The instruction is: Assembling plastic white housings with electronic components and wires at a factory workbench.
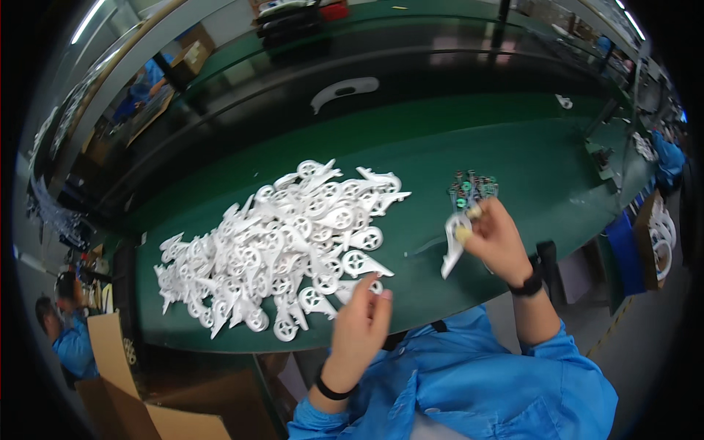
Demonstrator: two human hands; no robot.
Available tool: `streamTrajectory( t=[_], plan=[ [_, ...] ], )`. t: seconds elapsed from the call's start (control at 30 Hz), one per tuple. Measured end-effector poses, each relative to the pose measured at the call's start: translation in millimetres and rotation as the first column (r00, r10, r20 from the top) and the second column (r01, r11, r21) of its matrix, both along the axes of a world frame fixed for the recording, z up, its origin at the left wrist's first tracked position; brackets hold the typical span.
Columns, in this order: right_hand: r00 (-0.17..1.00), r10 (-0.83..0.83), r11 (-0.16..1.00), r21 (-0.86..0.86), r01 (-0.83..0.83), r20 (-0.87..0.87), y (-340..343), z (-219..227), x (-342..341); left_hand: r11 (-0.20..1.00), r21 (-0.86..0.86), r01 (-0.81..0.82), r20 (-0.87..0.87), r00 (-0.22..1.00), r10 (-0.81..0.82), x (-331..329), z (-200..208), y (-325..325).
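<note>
Your right hand has its fingers pinched on a white part over the tabletop, in from its near edge. Left hand's by the white pile near that same edge, honestly can't tell if its fingers are gripping anything.

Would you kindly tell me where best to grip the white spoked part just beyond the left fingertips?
I'd probably pinch the white spoked part by its tapered tail, coming from the right: it points out over the green tabletop, while the ring end lies toward the pile.
</note>
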State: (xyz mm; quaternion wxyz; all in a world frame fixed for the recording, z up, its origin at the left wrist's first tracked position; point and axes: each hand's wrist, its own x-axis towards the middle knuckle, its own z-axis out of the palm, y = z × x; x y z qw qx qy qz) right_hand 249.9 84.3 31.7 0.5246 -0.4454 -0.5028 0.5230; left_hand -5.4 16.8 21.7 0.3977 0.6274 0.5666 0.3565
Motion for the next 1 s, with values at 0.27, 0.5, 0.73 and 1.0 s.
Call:
streamTrajectory(
  t=[0.27, 0.5, 0.73, 1.0],
  plan=[
    [0.947, -0.153, 0.987, -0.004, 0.161, 0.283, 123, -4, 28, 0.955, 0.254, 0.154, -0.648, 0.760, 0.050, 12, -11, 36],
    [0.563, -0.113, 0.990, 0.138, -0.002, 0.819, 95, -34, 48, 0.958, 0.214, 0.190, -0.759, 0.650, 0.041, 21, -15, 40],
    [0.355, -0.164, 0.960, 0.232, -0.156, 0.920, 87, -44, 41, 0.874, 0.350, 0.336, -0.734, 0.679, 0.033, 37, -7, 35],
    [0.950, -0.044, 0.999, 0.007, 0.044, 0.308, 61, -11, 42, 0.982, -0.054, 0.179, -0.180, 0.966, -0.186, 43, 8, 1]
  ],
)
